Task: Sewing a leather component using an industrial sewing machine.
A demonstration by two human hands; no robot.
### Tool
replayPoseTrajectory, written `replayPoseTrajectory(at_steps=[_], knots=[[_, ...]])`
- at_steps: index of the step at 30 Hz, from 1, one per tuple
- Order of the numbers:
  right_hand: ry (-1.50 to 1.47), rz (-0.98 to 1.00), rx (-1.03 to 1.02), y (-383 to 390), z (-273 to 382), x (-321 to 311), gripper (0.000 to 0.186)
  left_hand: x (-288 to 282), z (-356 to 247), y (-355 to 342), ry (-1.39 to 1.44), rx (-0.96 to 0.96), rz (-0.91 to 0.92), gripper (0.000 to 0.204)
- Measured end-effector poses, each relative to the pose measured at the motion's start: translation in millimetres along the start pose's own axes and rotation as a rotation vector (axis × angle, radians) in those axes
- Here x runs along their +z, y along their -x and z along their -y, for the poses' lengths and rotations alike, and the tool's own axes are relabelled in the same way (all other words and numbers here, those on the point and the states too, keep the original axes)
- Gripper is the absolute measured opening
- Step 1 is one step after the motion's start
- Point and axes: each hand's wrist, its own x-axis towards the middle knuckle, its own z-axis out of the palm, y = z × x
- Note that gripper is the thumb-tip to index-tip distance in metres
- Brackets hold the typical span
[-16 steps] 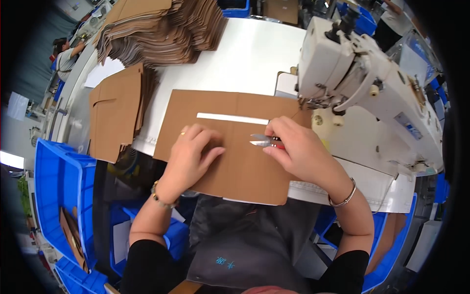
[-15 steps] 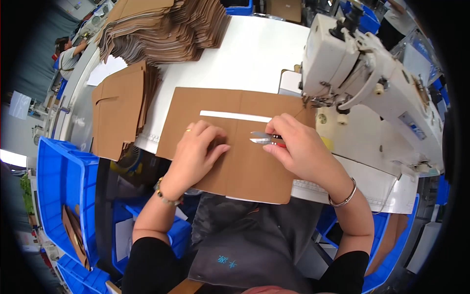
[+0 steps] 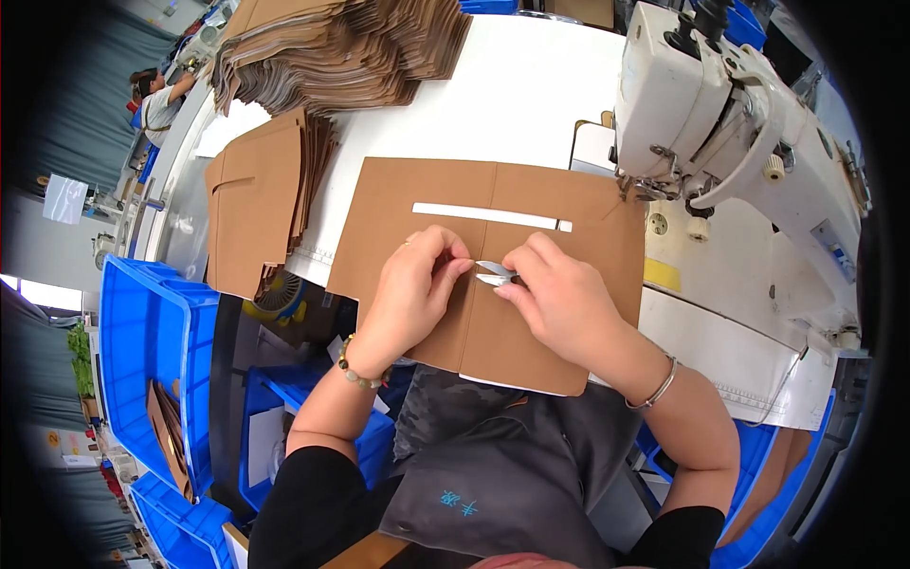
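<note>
A brown flat panel with a long slot and a raised seam down its middle lies on the white table, its near edge reaching my lap. My right hand is closed round small thread snips, whose two blades point left and stand apart. Beside the blade tips, over the seam, the thumb and fingertips of my left hand are pinched together. Whatever sits in that pinch is too small to make out.
A white sewing machine stands at the right, its needle area next to the panel's far right corner. Tall brown stacked pieces and a smaller pile are at the left. Blue bins flank the table below. Another person works far left.
My left fingers have closed into a pinch and come right to the seam, meeting the snips' tips. The snips have shifted left across the panel. The whole view has shifted slightly.
</note>
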Motion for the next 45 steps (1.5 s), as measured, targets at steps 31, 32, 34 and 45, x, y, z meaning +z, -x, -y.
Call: replayPoseTrajectory(at_steps=[31,32,34,45], knots=[[-0.102,-0.177,0.108,-16.0,-11.8,-4.4,0.014,-72.3,141.4,145.7,0.086,-0.773,-0.281,0.021],[-0.099,-0.169,0.129,-15.2,-10.8,-5.2,0.013,-65.4,154.1,152.1,-0.010,-0.769,-0.284,0.020],[-0.110,-0.157,0.196,-15.0,-10.0,-6.2,0.013,-55.7,177.2,160.8,-0.086,-0.797,-0.286,0.019],[-0.126,-0.137,0.204,-15.0,-10.0,-6.0,0.014,-35.4,225.2,180.3,-0.219,-0.847,-0.242,0.022]])
